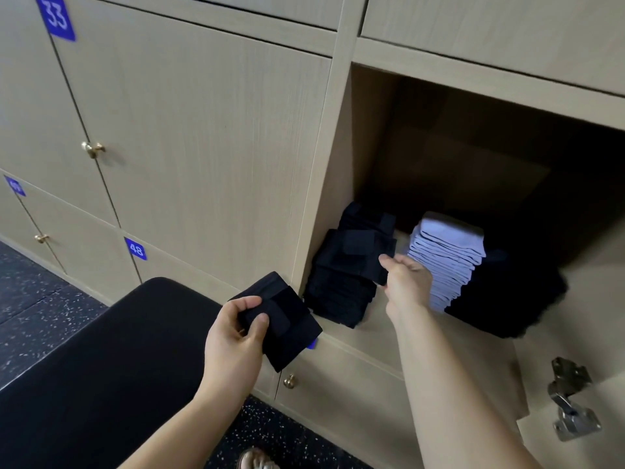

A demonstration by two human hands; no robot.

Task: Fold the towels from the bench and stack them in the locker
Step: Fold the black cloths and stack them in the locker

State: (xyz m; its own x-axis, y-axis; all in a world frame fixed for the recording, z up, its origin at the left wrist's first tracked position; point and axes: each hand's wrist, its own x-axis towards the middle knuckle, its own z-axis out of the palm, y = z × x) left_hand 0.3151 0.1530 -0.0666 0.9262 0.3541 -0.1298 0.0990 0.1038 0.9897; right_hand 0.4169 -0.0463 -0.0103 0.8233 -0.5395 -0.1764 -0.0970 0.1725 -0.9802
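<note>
My left hand grips a folded black towel just in front of the open locker, above the end of the black bench. My right hand reaches into the locker and touches the right edge of the top towel on a stack of folded black towels; whether it pinches it I cannot tell. A stack of folded white towels stands right of my right hand. Farther right lies a dark heap of cloth.
Closed wooden locker doors numbered 33 and 48 fill the left side, with brass knobs. The open locker's door with a metal hinge hangs at the lower right. The floor is dark and speckled.
</note>
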